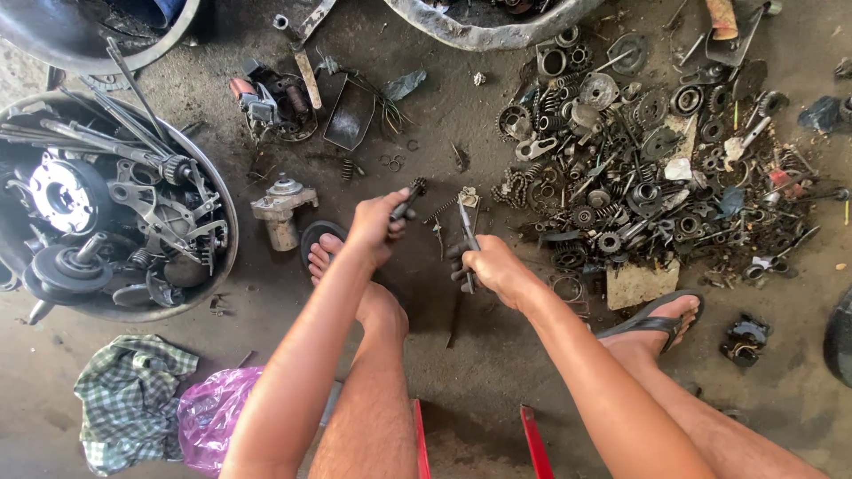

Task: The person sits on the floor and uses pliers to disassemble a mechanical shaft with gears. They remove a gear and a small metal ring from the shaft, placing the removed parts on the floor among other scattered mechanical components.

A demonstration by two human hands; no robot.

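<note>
My left hand (pixel 375 227) is closed around a short dark metal shaft with a small gear at its far end (pixel 414 190), held above the oily concrete floor. My right hand (pixel 491 266) grips a pair of grey pliers (pixel 467 223) whose jaws point away from me. The two hands sit side by side, a hand's width apart, over the floor in front of my knees. My left bare foot rests under the left hand; my right foot in a dark sandal (pixel 654 318) lies to the right.
A large heap of greasy gears, bearings and springs (pixel 639 168) spreads at the right. A round metal basin (pixel 206 155) at the left holds engine parts. A small starter motor (pixel 282 211), a checked cloth (pixel 129 399) and a purple plastic bag (pixel 213 412) lie nearby.
</note>
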